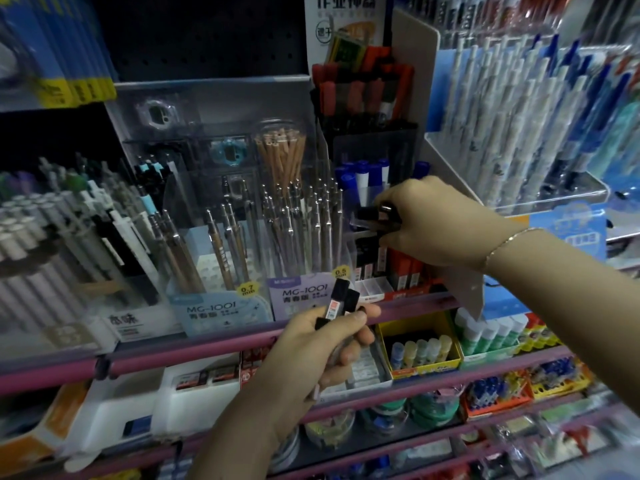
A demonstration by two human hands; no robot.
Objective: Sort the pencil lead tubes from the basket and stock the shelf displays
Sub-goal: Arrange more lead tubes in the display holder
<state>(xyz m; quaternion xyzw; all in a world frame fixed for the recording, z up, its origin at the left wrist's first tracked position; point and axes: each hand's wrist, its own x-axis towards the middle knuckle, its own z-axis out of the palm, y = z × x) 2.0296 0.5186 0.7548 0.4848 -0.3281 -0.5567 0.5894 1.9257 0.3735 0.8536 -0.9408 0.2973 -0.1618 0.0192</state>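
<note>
While both hands work at the shelf, each grips dark pencil lead tubes.

Left hand (332, 337), fingers curled, holds two or three slim, flat black tubes (341, 299) fanned upward; right hand (426, 220), above and beyond it, pinches a small bunch of black tubes (375, 216), count unclear, just over the clear plastic display (374, 282) of orange-labelled tubes.

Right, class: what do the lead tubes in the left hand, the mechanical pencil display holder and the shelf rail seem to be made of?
Lead tubes: probably glossy black plastic, with a sheen and stuck-on labels. Display holder: clear, shiny plastic, likely acrylic; the pencils show through it. Shelf rail: smooth pink, plastic or coated metal; unclear.
</note>
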